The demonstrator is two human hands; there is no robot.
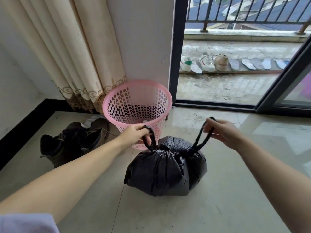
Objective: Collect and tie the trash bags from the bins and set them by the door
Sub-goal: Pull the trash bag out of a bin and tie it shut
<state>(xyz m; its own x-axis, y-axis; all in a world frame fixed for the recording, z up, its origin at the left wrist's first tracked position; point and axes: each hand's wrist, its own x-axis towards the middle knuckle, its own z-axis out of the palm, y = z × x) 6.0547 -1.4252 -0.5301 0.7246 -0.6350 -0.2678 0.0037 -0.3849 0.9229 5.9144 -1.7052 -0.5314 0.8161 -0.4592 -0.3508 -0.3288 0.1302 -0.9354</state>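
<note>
Home, room opening onto a balcony. Evidence: glossy tiled floor (218, 190); embroidered cream curtain (67, 56); pink perforated wastebasket (137, 108) beyond the fingers (148, 139); sliding glass door (286, 78); sneakers (207, 62) and insoles (249, 63) airing outside; railing (244, 22).

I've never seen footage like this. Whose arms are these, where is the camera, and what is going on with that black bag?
There is no machine here: a person wears a camera on the head, looking forward and down, so you see their own two arms. The left hand and the right hand each grip one drawstring loop of a black trash bag, which sits full on the tiled floor with its mouth gathered shut. Behind it stands a pink perforated bin with no bag in it, beside a curtain. Dark boots lie to the left. An open sliding door shows a balcony with sneakers.
</note>
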